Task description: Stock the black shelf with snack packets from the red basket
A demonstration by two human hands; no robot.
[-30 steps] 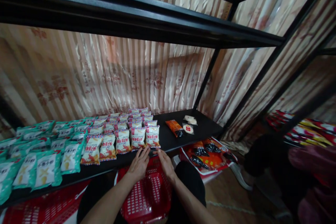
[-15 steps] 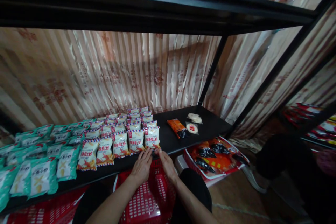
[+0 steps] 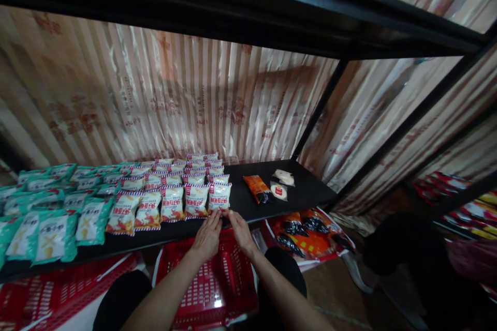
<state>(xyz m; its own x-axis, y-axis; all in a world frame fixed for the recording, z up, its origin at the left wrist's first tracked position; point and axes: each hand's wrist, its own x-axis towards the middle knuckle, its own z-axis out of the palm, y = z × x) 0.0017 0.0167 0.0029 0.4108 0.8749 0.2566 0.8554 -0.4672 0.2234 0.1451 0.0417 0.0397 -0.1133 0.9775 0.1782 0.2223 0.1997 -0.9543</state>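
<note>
My left hand point(image 3: 208, 236) and my right hand point(image 3: 238, 232) reach to the shelf's front edge, fingers stretched out and fingertips close together. They are at the foot of the rightmost front snack bag point(image 3: 219, 197), white and orange with striped ends. The fingertips seem to touch its lower edge; neither hand is wrapped around it. Rows of matching bags point(image 3: 172, 201) stand upright to its left and behind it. Farther left are teal snack bags point(image 3: 57, 235). Below my hands, between my knees, sits a red shopping basket point(image 3: 202, 289).
Right on the black shelf point(image 3: 240, 208) lie an orange packet point(image 3: 257, 189) and round white packets point(image 3: 278, 191). Under it stands a container of orange and black packets point(image 3: 306, 238). Another red basket point(image 3: 50, 289) is at lower left. A person's leg point(image 3: 392, 243) shows at right.
The view has tilted and shifted slightly, so the bags appear a little farther left and higher. My fingertips have drawn closer together at the front bag's lower edge.
</note>
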